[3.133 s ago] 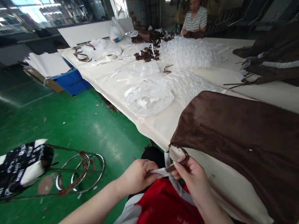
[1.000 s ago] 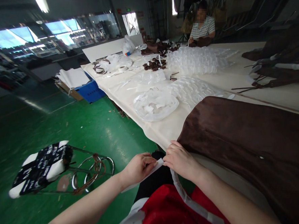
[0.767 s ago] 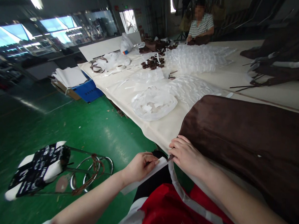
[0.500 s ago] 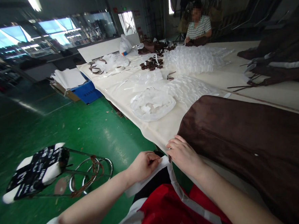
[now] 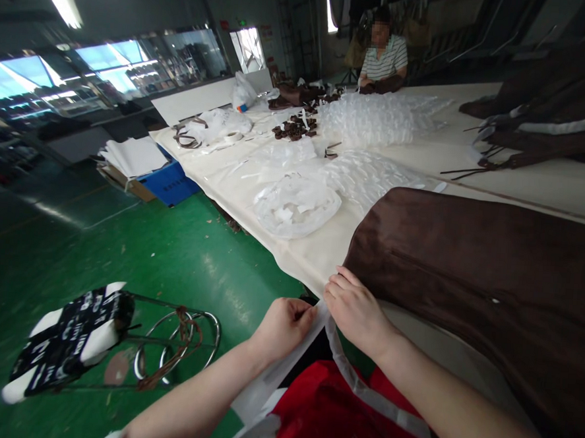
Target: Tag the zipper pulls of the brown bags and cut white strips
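My left hand [image 5: 286,326] is closed in a pinch on a strip of thin white paper [image 5: 262,389], which hangs down toward my lap. My right hand [image 5: 352,308] is right beside it at the table edge, fingers curled over a narrow strap in white wrapping [image 5: 356,381]. This strap trails from under the fingers across my red apron [image 5: 320,412]. Its end is hidden between my hands. Just beyond my right fingertips lies the rounded edge of a large dark brown leather-like bag [image 5: 469,249], flat on the table.
On the cream table [image 5: 290,262] lie a clear plastic bag with white scraps [image 5: 298,209], bubble packing [image 5: 378,118] and brown pieces [image 5: 294,128]. A co-worker [image 5: 384,59] sits at the far side. A stool [image 5: 74,341] and a blue crate [image 5: 170,182] stand at left.
My right hand has shifted slightly left, closer to my left hand. The dark strap end that showed between them is now covered. The white paper has swung a little left.
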The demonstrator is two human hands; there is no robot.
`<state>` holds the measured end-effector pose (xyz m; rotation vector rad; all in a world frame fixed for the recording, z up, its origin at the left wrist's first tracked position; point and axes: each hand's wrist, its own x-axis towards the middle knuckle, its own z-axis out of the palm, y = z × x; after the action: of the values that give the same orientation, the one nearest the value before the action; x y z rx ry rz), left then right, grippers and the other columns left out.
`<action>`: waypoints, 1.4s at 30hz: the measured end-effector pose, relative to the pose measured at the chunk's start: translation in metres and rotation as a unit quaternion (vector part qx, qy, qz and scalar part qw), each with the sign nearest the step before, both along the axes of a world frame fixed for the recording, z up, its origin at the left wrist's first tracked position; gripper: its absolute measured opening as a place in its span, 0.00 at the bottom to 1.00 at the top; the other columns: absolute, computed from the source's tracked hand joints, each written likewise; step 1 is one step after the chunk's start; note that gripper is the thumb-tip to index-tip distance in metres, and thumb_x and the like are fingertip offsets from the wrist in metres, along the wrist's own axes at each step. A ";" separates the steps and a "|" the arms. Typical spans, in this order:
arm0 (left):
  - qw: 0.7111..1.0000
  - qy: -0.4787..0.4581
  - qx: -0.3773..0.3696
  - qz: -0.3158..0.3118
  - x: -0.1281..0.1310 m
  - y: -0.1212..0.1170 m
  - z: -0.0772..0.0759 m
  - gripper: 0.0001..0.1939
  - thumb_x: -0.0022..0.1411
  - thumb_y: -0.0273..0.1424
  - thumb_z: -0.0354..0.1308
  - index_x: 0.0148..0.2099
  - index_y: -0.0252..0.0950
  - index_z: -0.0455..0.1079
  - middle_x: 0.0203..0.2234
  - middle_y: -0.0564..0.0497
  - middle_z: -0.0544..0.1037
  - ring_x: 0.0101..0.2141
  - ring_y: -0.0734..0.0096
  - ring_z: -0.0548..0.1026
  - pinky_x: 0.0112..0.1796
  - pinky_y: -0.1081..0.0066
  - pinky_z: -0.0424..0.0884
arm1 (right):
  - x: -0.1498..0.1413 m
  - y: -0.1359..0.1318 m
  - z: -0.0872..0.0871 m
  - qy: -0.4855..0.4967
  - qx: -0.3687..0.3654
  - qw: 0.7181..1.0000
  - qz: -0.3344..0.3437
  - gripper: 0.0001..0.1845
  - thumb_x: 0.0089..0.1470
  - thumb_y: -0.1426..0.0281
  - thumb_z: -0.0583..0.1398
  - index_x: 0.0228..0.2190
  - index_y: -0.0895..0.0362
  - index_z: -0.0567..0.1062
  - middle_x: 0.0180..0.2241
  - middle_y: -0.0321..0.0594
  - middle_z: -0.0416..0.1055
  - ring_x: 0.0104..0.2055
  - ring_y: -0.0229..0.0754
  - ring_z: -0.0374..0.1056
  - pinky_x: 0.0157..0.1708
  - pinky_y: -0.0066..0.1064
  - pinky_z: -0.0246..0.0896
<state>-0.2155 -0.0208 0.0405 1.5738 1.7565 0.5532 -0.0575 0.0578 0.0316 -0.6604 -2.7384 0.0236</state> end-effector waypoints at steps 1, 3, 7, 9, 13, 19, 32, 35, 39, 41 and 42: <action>1.000 0.008 0.004 0.003 0.001 0.001 -0.001 0.20 0.64 0.38 0.46 0.21 0.35 0.56 0.18 0.58 0.52 0.22 0.78 0.51 0.22 0.74 0.48 | 0.003 0.001 0.001 0.007 -0.011 1.000 -0.003 0.13 0.55 0.80 0.54 0.34 0.59 0.78 0.33 0.45 0.75 0.44 0.48 0.67 0.64 0.42 0.45; 1.000 0.025 0.010 0.007 0.003 0.002 -0.002 0.20 0.64 0.37 0.46 0.21 0.35 0.57 0.17 0.58 0.52 0.21 0.78 0.52 0.22 0.74 0.49 | 0.017 0.003 0.005 0.019 -0.023 0.999 -0.032 0.15 0.55 0.79 0.55 0.43 0.60 0.75 0.41 0.47 0.75 0.48 0.48 0.66 0.62 0.43 0.47; 0.999 0.025 0.019 -0.014 0.008 0.003 -0.001 0.19 0.64 0.37 0.46 0.22 0.35 0.58 0.17 0.58 0.54 0.21 0.78 0.53 0.22 0.74 0.49 | 0.065 0.004 0.009 -0.034 0.023 0.983 -0.178 0.29 0.50 0.82 0.55 0.55 0.65 0.66 0.54 0.57 0.66 0.55 0.57 0.61 0.55 0.48 0.56; 0.999 0.000 0.025 -0.023 0.015 0.004 -0.005 0.19 0.65 0.38 0.45 0.23 0.35 0.59 0.17 0.58 0.57 0.21 0.78 0.54 0.23 0.75 0.51 | 0.089 0.003 0.006 -0.088 0.052 0.965 -0.243 0.28 0.48 0.85 0.53 0.52 0.67 0.68 0.50 0.60 0.67 0.50 0.58 0.63 0.49 0.47 0.61; 0.996 -0.091 -0.010 0.012 0.040 0.007 -0.022 0.18 0.67 0.40 0.42 0.30 0.36 0.63 0.19 0.54 0.67 0.21 0.74 0.65 0.23 0.75 0.58 | 0.115 0.004 -0.009 -0.147 0.054 0.935 -0.318 0.15 0.50 0.85 0.52 0.38 0.64 0.72 0.35 0.53 0.69 0.38 0.54 0.66 0.34 0.40 0.64; 0.990 -0.086 0.107 0.034 0.056 0.010 -0.040 0.16 0.66 0.35 0.45 0.27 0.37 0.62 0.34 0.44 0.75 0.38 0.64 0.72 0.42 0.68 0.68 | 0.127 0.012 -0.019 -0.162 0.041 0.939 -0.302 0.12 0.51 0.86 0.52 0.31 0.60 0.70 0.32 0.48 0.69 0.35 0.49 0.67 0.34 0.36 0.62; 0.992 0.077 0.101 -0.004 0.013 -0.007 -0.050 0.12 0.59 0.23 0.48 0.23 0.37 0.55 0.20 0.54 0.65 0.23 0.74 0.63 0.27 0.74 0.57 | 0.057 -0.030 0.013 -0.039 -0.140 0.953 -0.266 0.09 0.56 0.78 0.56 0.35 0.57 0.75 0.35 0.46 0.75 0.37 0.49 0.72 0.36 0.36 0.64; 0.996 0.059 0.071 -0.002 0.011 -0.012 -0.047 0.13 0.62 0.27 0.48 0.24 0.37 0.59 0.19 0.56 0.64 0.21 0.76 0.61 0.26 0.75 0.54 | 0.029 -0.034 -0.005 0.056 -0.246 0.945 -0.209 0.11 0.59 0.74 0.55 0.42 0.54 0.74 0.37 0.41 0.78 0.37 0.44 0.74 0.36 0.32 0.65; 0.999 0.003 0.034 0.012 0.008 -0.016 -0.047 0.15 0.65 0.30 0.46 0.25 0.36 0.60 0.18 0.57 0.63 0.20 0.77 0.59 0.24 0.75 0.52 | 0.010 -0.036 -0.040 0.126 -0.290 0.926 -0.206 0.13 0.57 0.74 0.56 0.43 0.55 0.75 0.41 0.42 0.78 0.40 0.45 0.75 0.40 0.33 0.67; 0.999 -0.009 0.027 0.026 0.007 -0.017 -0.049 0.16 0.66 0.32 0.46 0.24 0.36 0.60 0.17 0.57 0.63 0.19 0.78 0.58 0.23 0.75 0.51 | 0.008 -0.038 -0.048 0.149 -0.297 0.923 -0.194 0.14 0.58 0.74 0.54 0.44 0.56 0.75 0.41 0.43 0.78 0.41 0.45 0.75 0.41 0.34 0.68; 0.999 -0.012 0.028 0.033 0.007 -0.018 -0.050 0.17 0.66 0.32 0.46 0.24 0.36 0.60 0.17 0.57 0.63 0.19 0.78 0.59 0.23 0.75 0.51 | 0.008 -0.039 -0.049 0.155 -0.297 0.924 -0.184 0.15 0.59 0.74 0.53 0.45 0.56 0.75 0.42 0.43 0.78 0.42 0.45 0.75 0.41 0.34 0.68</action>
<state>-0.2082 -0.0385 -0.0100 1.5448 1.7943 0.6570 -0.0493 0.0189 -0.0178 -1.2015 -2.2451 0.8224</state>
